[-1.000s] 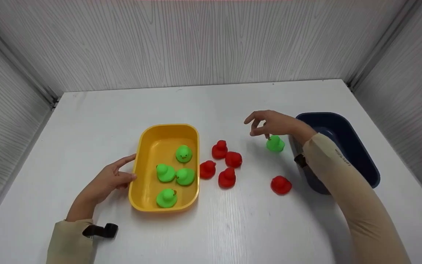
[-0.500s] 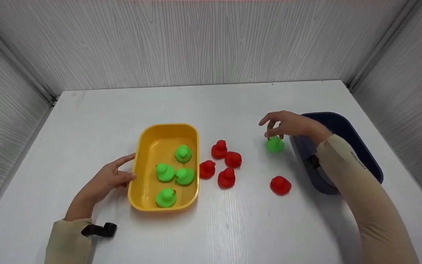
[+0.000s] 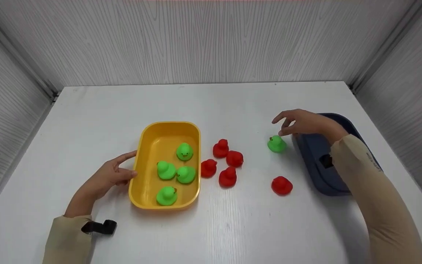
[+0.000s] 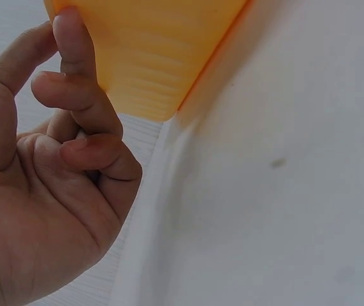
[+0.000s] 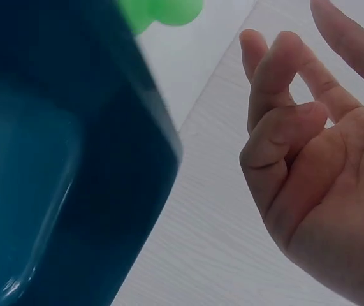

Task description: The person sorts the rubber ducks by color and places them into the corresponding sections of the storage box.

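Note:
My left hand [image 3: 106, 178] touches the left rim of the yellow bin [image 3: 134, 194] with thumb and index fingertip; its other fingers [image 4: 102, 159] hang loosely bent. Several green rubber ducks [image 3: 167, 196] sit inside that bin. My right hand [image 3: 304, 121] hovers at the left side of the navy bin [image 3: 315, 176], its fingers loosely bent around nothing. Just below and left of it a green rubber duck [image 3: 277, 144] stands on the table. Part of this duck [image 5: 175, 7] shows at the top of the right wrist view. The right forearm hides part of the navy bin.
Several red rubber ducks [image 3: 228, 177] cluster against the yellow bin's right side. Another red duck [image 3: 281, 185] lies alone left of the navy bin. Pale wood-grain panels [image 3: 196, 44] enclose the white table [image 3: 233, 231] at the back and sides.
My right hand has moved right, passing above the lone green duck towards the navy bin. My left hand stays at the yellow bin. The ducks have not moved on the table.

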A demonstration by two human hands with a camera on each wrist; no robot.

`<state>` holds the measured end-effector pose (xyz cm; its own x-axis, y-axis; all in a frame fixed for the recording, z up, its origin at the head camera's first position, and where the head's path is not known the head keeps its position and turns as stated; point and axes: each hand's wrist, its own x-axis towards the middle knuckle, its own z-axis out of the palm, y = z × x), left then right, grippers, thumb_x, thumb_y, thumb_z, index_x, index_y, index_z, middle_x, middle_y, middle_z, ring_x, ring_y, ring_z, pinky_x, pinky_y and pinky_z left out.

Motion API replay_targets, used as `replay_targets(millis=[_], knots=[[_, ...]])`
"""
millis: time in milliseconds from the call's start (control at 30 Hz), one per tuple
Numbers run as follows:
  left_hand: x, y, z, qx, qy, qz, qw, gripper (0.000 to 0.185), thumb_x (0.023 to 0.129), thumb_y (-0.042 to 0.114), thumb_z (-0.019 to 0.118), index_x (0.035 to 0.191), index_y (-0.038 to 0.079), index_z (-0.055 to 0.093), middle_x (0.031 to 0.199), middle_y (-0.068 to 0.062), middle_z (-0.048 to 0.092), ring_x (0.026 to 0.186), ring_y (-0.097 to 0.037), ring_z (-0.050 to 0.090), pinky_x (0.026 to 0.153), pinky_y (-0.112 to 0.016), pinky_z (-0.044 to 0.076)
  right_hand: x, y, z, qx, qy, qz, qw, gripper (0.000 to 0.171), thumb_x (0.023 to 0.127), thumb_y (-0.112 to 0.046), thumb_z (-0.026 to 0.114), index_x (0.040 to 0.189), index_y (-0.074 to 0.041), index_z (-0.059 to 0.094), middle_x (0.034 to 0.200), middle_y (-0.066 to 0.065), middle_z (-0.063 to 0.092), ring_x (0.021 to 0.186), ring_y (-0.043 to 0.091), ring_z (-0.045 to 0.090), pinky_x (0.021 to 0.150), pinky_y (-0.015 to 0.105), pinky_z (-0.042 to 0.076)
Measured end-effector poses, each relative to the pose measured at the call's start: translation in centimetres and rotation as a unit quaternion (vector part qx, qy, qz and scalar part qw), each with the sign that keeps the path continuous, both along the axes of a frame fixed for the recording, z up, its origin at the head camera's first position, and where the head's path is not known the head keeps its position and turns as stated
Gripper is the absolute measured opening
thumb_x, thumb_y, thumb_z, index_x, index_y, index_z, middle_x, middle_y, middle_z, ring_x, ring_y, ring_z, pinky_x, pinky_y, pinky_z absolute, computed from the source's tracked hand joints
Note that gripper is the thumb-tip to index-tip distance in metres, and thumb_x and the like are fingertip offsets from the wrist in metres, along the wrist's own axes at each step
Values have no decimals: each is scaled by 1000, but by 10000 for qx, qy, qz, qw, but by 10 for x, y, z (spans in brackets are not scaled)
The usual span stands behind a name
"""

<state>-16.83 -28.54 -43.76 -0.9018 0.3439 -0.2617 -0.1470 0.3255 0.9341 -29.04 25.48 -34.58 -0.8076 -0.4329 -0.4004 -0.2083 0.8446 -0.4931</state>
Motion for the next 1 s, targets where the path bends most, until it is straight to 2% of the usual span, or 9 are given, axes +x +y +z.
replay_targets(millis=[200,400,767,900,1000], knots=[[0,2,-2,-108,39,5,9999,73,92,18,64,152,7,25,58,7,51,58,-10,44,58,-24,39,-4,4,-10,390,-216,130,9989,47,94,-23,62,138,-11,50,123,22,61,91,29,65,83,41,52],[0,5,-5,-154,60,12,9999,72,92,21,64,152,9,27,58,6,51,58,-12,45,59,-23,40,-6,2,-19,636,-327,82,9974,48,93,-23,62,138,-13,50,121,20,63,85,28,63,80,41,51],[3,0,-4,-275,67,62,9996,71,91,21,64,152,10,28,57,7,50,58,-10,44,59,-23,39,-5,-8,-22,936,-296,269,9948,43,92,-17,62,134,-12,54,115,18,65,85,29,61,79,41,52],[2,-1,-4,-37,43,35,10000,71,92,18,64,152,7,26,57,8,51,58,-8,43,58,-23,38,-5,-11,-22,1086,-250,404,9930,43,91,-15,62,133,-14,56,116,18,64,86,27,62,77,38,52],[2,0,-4,105,37,-10,9999,72,92,16,63,152,5,25,58,8,52,58,-8,43,58,-23,37,-6,-12,-23,1080,-328,449,9926,42,91,-13,61,133,-15,57,116,19,64,80,26,62,73,37,52]])
